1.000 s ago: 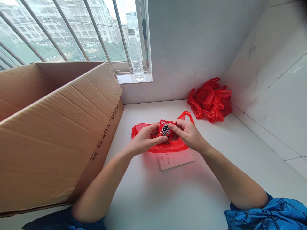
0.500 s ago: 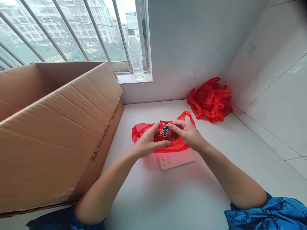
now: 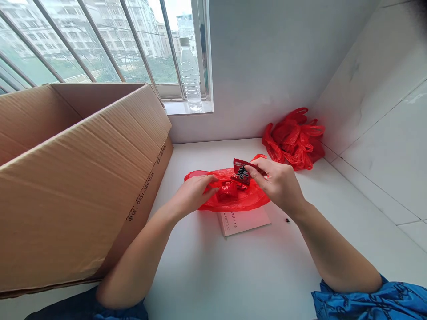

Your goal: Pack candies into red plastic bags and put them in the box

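A red plastic bag (image 3: 247,203) lies spread on the white table, with several small red packets (image 3: 227,190) in it. Between the thumb and fingers of my right hand (image 3: 278,182) is a small dark red packet (image 3: 241,171) with a large black character, raised just above the bag. My left hand (image 3: 195,193) is over the bag's left side, thumb and fingers apart, beside the packets, with nothing seen in its grasp. A pale pink booklet (image 3: 247,223) with handwriting is partly under the bag's near edge.
To the left stands a large open cardboard box (image 3: 83,186). Crumpled red bags (image 3: 293,140) lie in the back right corner by the tiled wall. A clear bottle (image 3: 191,78) is on the window sill (image 3: 173,108). A tiny dark bit (image 3: 287,220) lies right of the booklet.
My hands have moved apart. The right one has lifted a packet up and to the right, while the left one has opened and shifted left. More packets now show in the bag.
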`<state>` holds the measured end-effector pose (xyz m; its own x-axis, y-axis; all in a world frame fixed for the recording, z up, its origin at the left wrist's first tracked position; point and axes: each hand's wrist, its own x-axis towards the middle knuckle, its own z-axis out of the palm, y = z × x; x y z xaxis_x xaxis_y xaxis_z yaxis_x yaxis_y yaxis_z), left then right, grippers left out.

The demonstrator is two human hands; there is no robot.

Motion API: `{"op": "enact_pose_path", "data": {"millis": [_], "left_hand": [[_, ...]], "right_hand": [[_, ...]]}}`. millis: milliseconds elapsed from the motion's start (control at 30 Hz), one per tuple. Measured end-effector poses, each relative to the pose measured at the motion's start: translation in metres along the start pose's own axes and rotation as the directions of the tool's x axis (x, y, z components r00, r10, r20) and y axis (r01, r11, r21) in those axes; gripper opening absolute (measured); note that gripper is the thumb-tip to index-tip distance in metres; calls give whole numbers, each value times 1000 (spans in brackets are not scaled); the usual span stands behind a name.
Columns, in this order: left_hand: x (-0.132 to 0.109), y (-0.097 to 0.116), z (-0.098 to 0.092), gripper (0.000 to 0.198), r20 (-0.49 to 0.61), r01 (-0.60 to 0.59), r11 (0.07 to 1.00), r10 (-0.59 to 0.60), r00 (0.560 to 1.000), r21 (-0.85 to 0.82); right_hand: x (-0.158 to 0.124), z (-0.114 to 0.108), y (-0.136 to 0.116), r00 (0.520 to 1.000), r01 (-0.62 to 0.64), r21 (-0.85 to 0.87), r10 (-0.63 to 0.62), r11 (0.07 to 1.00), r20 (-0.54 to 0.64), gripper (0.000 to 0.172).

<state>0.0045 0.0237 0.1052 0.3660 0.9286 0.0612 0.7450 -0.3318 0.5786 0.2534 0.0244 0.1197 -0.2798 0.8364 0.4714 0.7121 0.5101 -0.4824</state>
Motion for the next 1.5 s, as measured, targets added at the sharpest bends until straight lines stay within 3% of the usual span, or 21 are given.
{"op": "enact_pose_path", "data": {"millis": [133, 200, 333, 467, 533, 733, 1100, 1267, 1367, 1500], "left_hand": [[1, 0, 2, 41, 38, 27, 992, -32, 999, 122], [1, 1, 2, 42, 38, 25, 990, -30, 999, 138], [0, 2, 1, 42, 21, 16, 982, -20, 1000, 188], [1, 4, 7, 42, 19, -23, 966, 19, 1000, 257], [3, 3, 15, 40, 50, -89, 963, 78, 996, 253], [6, -5, 38, 32, 91, -167, 978, 157, 983, 122], [3, -3, 29, 24, 118, -149, 971, 128, 985, 188], [4, 6, 27, 22, 94, -64, 954, 38, 995, 292], [5, 13, 25, 27, 29, -18, 991, 15, 999, 133], [5, 18, 24, 34, 25, 16, 987, -13, 1000, -157]], "right_hand": [[-3, 11, -1, 957, 47, -34, -35, 998, 289, 32], [-2, 22, 1, 938, 15, -15, -9, 1000, 346, 36], [4, 41, 10, 920, -90, -38, 97, 995, 380, 41], [7, 48, 25, 872, -42, -390, 224, 920, 436, 30], [6, 52, 30, 851, -17, -476, 263, 879, 455, 26], [4, 62, 32, 833, 2, -549, 302, 836, 463, 15], [1, 55, 30, 839, -6, -577, 319, 817, 442, 23], [2, 38, 17, 865, -21, -483, 258, 875, 431, 16], [1, 28, 8, 915, -48, -211, 127, 976, 383, 24], [-3, 25, 1, 939, 21, 62, -41, 998, 342, 34]]}}
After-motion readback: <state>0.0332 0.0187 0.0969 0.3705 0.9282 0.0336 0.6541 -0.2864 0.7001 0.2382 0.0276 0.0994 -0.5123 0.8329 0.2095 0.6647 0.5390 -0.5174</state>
